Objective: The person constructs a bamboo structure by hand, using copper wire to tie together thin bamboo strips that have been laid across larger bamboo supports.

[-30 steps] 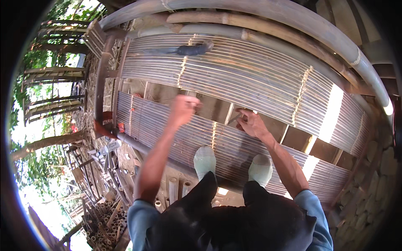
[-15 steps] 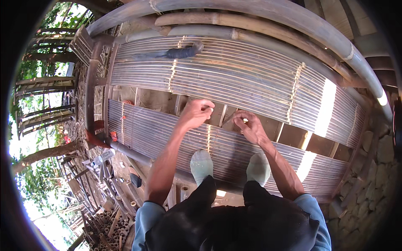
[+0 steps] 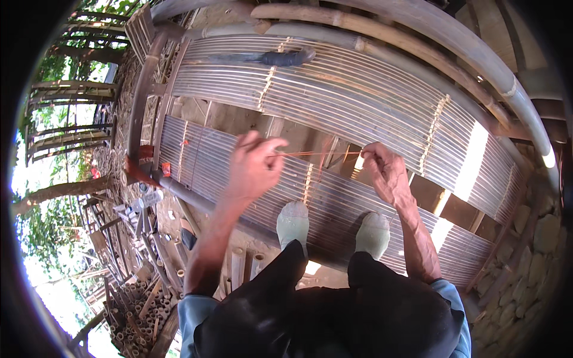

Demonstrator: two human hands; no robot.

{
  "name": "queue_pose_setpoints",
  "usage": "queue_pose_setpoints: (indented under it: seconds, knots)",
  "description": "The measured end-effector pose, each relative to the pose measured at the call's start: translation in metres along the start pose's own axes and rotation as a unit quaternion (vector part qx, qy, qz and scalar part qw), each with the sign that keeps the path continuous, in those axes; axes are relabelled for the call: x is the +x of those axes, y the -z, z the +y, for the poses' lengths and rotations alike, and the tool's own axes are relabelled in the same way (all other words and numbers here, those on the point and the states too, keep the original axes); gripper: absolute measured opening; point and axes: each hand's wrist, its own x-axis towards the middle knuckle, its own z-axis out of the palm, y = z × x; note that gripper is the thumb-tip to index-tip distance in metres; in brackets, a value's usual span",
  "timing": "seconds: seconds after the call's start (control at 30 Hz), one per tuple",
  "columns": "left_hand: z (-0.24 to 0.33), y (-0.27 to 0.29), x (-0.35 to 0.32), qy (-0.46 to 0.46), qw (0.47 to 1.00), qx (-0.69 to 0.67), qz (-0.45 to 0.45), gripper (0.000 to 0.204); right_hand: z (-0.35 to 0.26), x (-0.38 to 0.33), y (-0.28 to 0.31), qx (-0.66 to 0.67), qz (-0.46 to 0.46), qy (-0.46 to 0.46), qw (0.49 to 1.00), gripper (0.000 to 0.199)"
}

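A thin orange string (image 3: 304, 153) runs taut between my hands, above the gap in the bamboo slat platform (image 3: 352, 101). My left hand (image 3: 256, 164), blurred by motion, is closed with its fingers curled at the string's left end. At the other end my right hand (image 3: 385, 170) pinches the string between thumb and bent fingers. Under the string, thin cross pieces and brown ground show through the gap. Another orange strand (image 3: 324, 149) hangs near the gap's edge, too faint to follow.
A blade with a dark wrapped handle (image 3: 289, 58) lies across the far slats. Thick bamboo rails (image 3: 358, 43) border the far side. My feet in pale socks (image 3: 293, 222) stand on the near slats. Cut bamboo pieces (image 3: 140, 316) are piled at lower left.
My hands have moved apart, the left one leftward and the right one rightward and up. The orange string now shows stretched between them. The whole view has shifted slightly.
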Motion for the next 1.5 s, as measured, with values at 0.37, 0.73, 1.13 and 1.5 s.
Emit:
queue_pose_setpoints:
  seconds: [0.37, 0.73, 1.13, 1.5]
  knots:
    - [-0.032, 0.185, -0.192, 0.289, 0.942, 0.132, 0.108, 0.02, -0.008, 0.033, 0.011, -0.081, 0.169, 0.035, 0.982, 0.01]
    - [-0.024, 0.324, -0.502, 0.477, 0.714, -0.446, 0.253, 0.014, -0.017, 0.032, 0.011, -0.03, -0.112, 0.029, 0.993, 0.018]
    - [-0.107, 0.082, -0.316, 0.54, 0.836, 0.027, 0.092, 0.016, 0.061, 0.011, -0.03, -0.047, -0.115, -0.064, 0.99, 0.029]
    - [0.017, -0.136, -0.065, 0.164, 0.976, -0.093, 0.112, 0.019, 0.083, 0.012, -0.065, 0.046, -0.132, -0.155, 0.978, 0.056]
